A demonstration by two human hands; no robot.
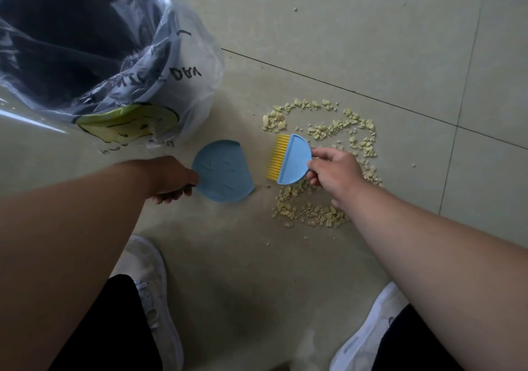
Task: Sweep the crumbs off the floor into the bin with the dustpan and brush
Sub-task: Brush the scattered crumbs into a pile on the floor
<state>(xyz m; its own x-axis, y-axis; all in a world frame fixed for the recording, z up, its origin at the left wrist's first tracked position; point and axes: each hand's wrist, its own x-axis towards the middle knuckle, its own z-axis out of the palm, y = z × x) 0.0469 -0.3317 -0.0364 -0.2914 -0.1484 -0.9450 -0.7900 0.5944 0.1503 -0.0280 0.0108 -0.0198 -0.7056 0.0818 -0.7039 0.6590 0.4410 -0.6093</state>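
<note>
I'm looking straight down at the floor (pixel 328 36) here, and both hands are working low over the pale tiles. My left hand (pixel 171 178) is curling closed around the near edge of the blue dustpan (pixel 224 170), fingers tucked under it, and the pan is sitting flat or nearly flat with its open, straight lip pointing away from that hand toward the right one. My right hand (pixel 333 170) is pinching the rounded blue back of the brush (pixel 291 159) between thumb and fingers, and the yellow bristles (pixel 276 156) are pointing toward the left hand, facing the dustpan's lip with a narrow strip of bare tile showing between the two. The crumbs (pixel 323 130) are lying in a loose, broken ring of pale yellow bits around and beyond the right hand: a thick arc is spreading out past the brush, more are trailing down on the outer side of the right wrist, and another clump is sitting just on the near side of that hand. None are showing in the dustpan. The bin (pixel 71 45) is standing beyond the left hand, dark inside and lined with a clear plastic bag (pixel 183 90) that is billowing over its rim, printed lettering showing on it. Down near me, two white shoes (pixel 151 293) are planted on the tiles below the forearms.
</note>
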